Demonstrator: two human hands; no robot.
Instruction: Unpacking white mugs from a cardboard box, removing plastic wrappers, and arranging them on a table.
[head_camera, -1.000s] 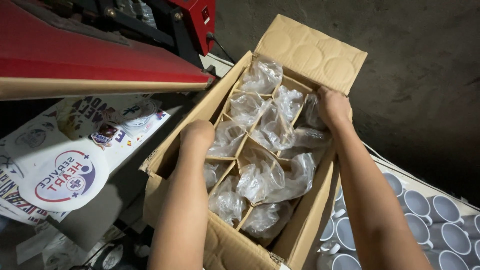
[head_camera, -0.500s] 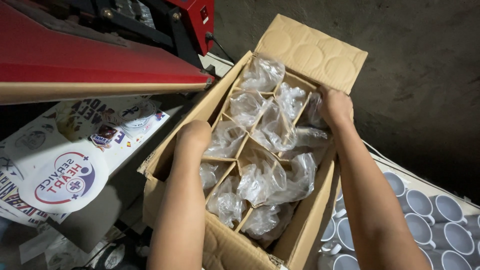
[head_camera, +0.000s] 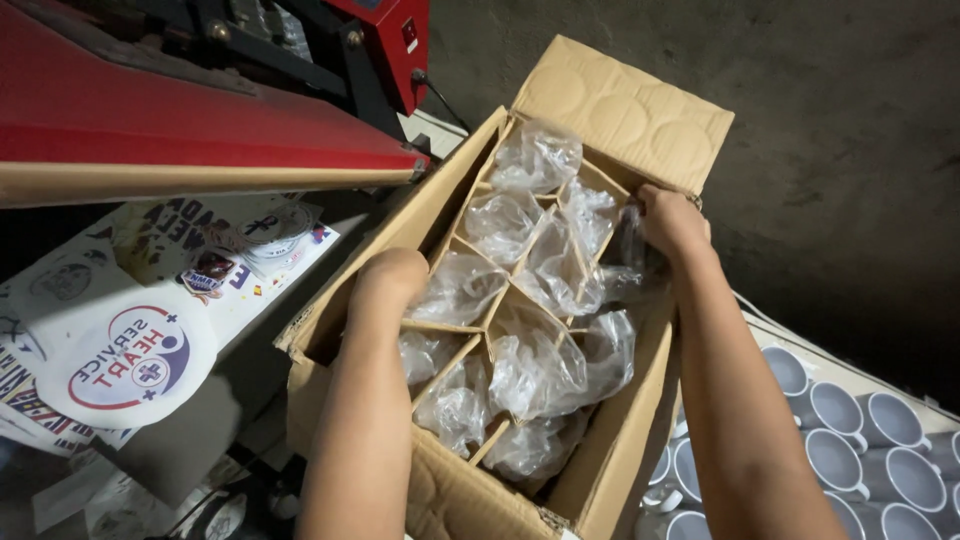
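To the far left of the cardboard box (head_camera: 440, 480) lie printed sheets (head_camera: 120, 360) with round designs, spread on the bench (head_camera: 260, 370). Above them, still left of the box, hangs the red slab of a press (head_camera: 180, 110).

The box stands open, its flap (head_camera: 620, 110) tipped back at the far end. Cardboard dividers (head_camera: 505, 290) split the inside into cells, and each cell holds a crumpled clear plastic bag (head_camera: 535, 160).

The left hand (head_camera: 388, 280) reaches down into a cell along the box's left wall. Its grip is hidden behind the wrist and the divider, so I cannot tell whether the fingers are apart or together.

The right hand (head_camera: 672, 222) is at the box's right wall, near the far end, with its grip together on the plastic of one bagged item (head_camera: 625, 250) in that cell.

Right of the box, low down, stand rows of white mugs (head_camera: 850, 450), close together, mouths up.
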